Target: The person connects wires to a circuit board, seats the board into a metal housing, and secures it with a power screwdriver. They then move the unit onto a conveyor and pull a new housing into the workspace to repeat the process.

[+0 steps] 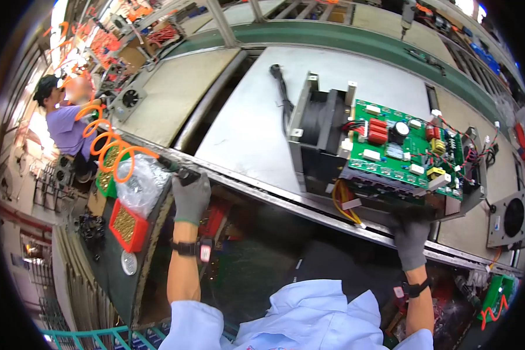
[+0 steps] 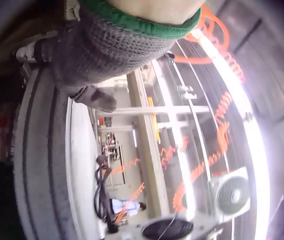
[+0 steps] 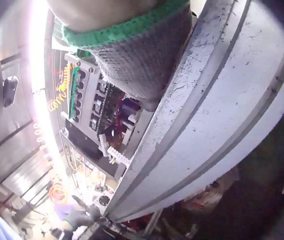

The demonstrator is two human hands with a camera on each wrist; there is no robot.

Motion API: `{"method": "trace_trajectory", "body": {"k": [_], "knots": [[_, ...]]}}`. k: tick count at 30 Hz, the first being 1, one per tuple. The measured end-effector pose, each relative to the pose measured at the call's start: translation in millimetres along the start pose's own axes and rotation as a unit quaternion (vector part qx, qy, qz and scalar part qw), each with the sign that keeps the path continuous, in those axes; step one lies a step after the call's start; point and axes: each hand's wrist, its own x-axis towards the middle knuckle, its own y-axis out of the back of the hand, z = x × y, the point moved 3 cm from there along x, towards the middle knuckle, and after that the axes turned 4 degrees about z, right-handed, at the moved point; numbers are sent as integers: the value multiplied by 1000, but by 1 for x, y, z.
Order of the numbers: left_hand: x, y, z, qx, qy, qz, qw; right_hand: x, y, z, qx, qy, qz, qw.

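Note:
In a grey glove, the left hand (image 1: pixel 191 198) grips a dark driver-like tool (image 1: pixel 185 174) on an orange coiled hose, at the left of the line's front rail. The tool's silvery end (image 2: pixel 27 53) shows past the glove in the left wrist view. The gloved right hand (image 1: pixel 413 236) is at the rail, just below the front of an electronics unit with a green circuit board (image 1: pixel 391 140). Its fingers are dark and blurred there; the right wrist view hides them behind the glove (image 3: pixel 137 60). A black fan housing (image 1: pixel 324 128) forms the unit's left part.
A black cable (image 1: pixel 281 93) lies on the white board (image 1: pixel 245 128) left of the unit. At the left stand a red bin of small brass-coloured parts (image 1: pixel 124 226) and a plastic bag (image 1: pixel 140 186). A fan panel (image 1: pixel 510 219) is at the right; a person (image 1: pixel 70 125) is farther off.

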Motion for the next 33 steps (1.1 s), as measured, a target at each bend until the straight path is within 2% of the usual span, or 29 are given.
{"method": "trace_trajectory", "body": {"k": [1, 2, 3, 4, 5, 6, 7, 8, 12, 16, 17, 20, 22, 24, 27, 30, 33], "knots": [[6, 14, -5, 159, -96, -25, 982, -1, -1, 3, -2, 3, 8, 1000], [5, 18, -13, 281, -144, -61, 947, -1, 0, 5, -1, -1, 4, 1000], [-10, 5, -26, 404, -244, -87, 877, 1, 0, 4, 4, -2, -1, 1000], [-24, -9, -38, 513, -340, -106, 781, 4, 1, 3, 13, 0, -6, 1000], [-14, -17, -40, 568, -493, -112, 649, 6, 2, 2, 2, 12, -9, 1000], [-3, -28, -41, 601, -625, -108, 486, 8, 2, 2, -1, 20, -16, 1000], [-4, -47, -42, 635, -618, -84, 456, 9, 1, 3, -4, 28, -22, 999], [19, -58, -38, 700, -610, -48, 369, 10, 1, 2, -8, 35, -26, 999], [73, -96, -31, 777, -551, 69, 297, 11, 3, -2, 14, 6, -9, 1000], [77, -101, -30, 784, -521, 94, 324, 11, 0, -1, 33, -15, -27, 999], [79, -99, -28, 764, -548, 98, 326, 12, -1, -2, 54, 21, -3, 998], [73, -111, -29, 769, -529, 136, 333, 21, -5, -17, 93, 0, -5, 996], [69, -111, -28, 774, -514, 110, 353, 27, -31, -31, 196, -17, 9, 980], [74, -99, -21, 764, -525, 82, 366, 50, -47, -61, 94, 31, -45, 994], [80, -88, -16, 756, -543, 71, 359, 55, -27, -60, 193, -32, -77, 978], [90, -84, -18, 743, -598, 66, 294, 35, -12, -49, 148, -25, -70, 986], [91, -83, -18, 737, -606, 51, 293, 31, 3, -42, 100, -37, -130, 986]]}}
